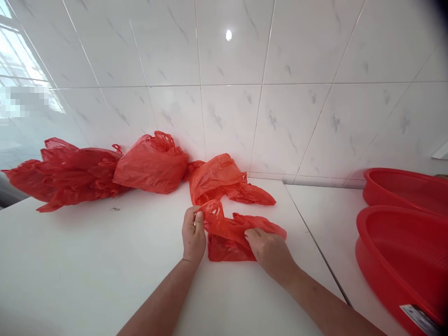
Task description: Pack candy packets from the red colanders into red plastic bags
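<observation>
A thin red plastic bag [229, 249] lies crumpled on the white tabletop [140, 270], between my two hands. My left hand [194, 234] pinches its upper left part near the handle loop, thumb pressed against the fingers. On the bag's right side, my right hand [271, 252] grips a fold with the fingers closed, knuckles up. The right fingertips are partly hidden in the plastic. Just behind, another loose red bag [215, 175] rests on the table, its far end trailing right. It comes very close to the held bag; I cannot tell whether they touch.
Against the marbled tile wall [231, 112] sit a bulging red bag [150, 165] and a heap of red bags [77, 175]. Two red plastic baskets [381, 270] stand at the right, past a seam between table sections. A small scrap [115, 209] lies left.
</observation>
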Available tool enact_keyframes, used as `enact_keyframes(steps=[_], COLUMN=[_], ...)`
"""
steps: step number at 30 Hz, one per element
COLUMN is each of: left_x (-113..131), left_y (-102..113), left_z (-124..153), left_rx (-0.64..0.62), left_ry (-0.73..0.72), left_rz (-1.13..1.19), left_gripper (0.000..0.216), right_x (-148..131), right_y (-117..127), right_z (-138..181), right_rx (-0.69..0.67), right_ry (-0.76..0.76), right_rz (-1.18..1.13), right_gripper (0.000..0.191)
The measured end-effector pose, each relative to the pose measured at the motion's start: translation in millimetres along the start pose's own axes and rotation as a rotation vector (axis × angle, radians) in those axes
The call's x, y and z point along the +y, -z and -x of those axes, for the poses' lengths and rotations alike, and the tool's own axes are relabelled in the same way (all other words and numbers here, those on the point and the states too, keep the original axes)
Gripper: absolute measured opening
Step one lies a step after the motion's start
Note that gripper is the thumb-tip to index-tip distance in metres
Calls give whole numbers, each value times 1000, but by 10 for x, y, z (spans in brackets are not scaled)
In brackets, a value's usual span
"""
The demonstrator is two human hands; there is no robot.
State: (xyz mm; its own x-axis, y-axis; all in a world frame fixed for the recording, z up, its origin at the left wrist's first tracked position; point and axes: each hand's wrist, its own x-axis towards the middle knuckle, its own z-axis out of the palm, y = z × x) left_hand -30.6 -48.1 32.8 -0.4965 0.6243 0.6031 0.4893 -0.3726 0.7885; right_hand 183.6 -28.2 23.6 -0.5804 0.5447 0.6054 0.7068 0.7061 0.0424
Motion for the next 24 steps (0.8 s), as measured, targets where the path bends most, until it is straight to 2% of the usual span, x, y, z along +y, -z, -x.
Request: enact_keyframes(steps=[2,4,6,8,10,12,15,18,22,24], left_x=[73,191,322,417,441,394,254,136,88,94], left_y=[4,-12,-61,-138,-209,-238,-173,-46,57,67], left_z=[15,87,211,343,421,404,228,30,-68,-60], left_rx=[62,47,-136,-402,-583,-661,-663,-628,-645,-685], left_ry=[-303,-616,-851,-966,-947,-832,-577,-394,-337,-357], left_rz=[-149,-266,-286,-250,-291,-424,-662,-771,-666,-563], left_gripper=[28,33,26,18,17,19,20,34,43,41], right_x=[-4,-14,-23,-25,-15,3,25,23,-3,-17], right_y=[-2,-5,-20,-41,-46,-25,45,114,180,212], right_z=[-8,-13,-8,2,4,-9,-48,-85,-104,-103], right_rx=[-89,-174,-246,-297,-332,-361,-395,-417,-364,-291], right_ry=[-56,-127,-185,-210,-202,-200,-255,-303,-264,-211], right_rz=[-30,-91,-145,-149,-134,-170,-244,-292,-363,-382], right_gripper=[17,40,57,61,59,57,62,60,27,21])
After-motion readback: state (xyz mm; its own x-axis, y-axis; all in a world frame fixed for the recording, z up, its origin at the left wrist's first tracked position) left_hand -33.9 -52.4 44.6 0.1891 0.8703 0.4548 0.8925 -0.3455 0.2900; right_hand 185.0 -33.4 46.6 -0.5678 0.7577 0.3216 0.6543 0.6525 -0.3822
